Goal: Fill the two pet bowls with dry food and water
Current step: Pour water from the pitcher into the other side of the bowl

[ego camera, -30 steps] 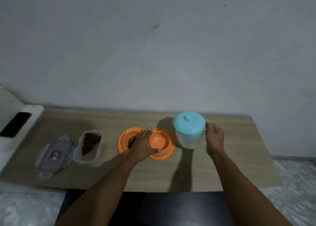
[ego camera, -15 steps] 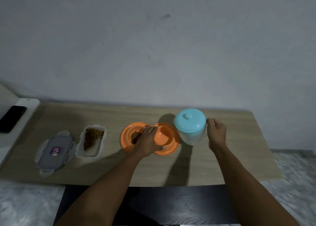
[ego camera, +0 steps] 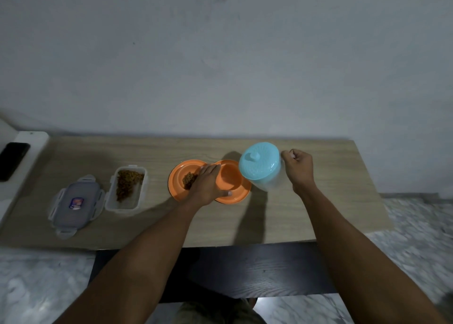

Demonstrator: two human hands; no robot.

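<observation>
A pale wooden table point(ego camera: 318, 213) stands against a bare grey wall point(ego camera: 220, 54). On it we see two orange bowls touching: the left bowl point(ego camera: 177, 180) holds dry food point(ego camera: 189, 180), while the right bowl point(ego camera: 231, 177) looks empty. The left hand point(ego camera: 208, 186) lies across their join, fingers fairly straight, thumb on the right bowl's near rim. The right hand point(ego camera: 297, 169) curls round the handle of the jug point(ego camera: 272, 185), which is tipped toward the right bowl. We judge the pour risky. That bowl is shallow, so a steep tilt could send water over its rim onto the dry food or the steadying hand, and the blue lid point(ego camera: 258, 163) could slip loose.
</observation>
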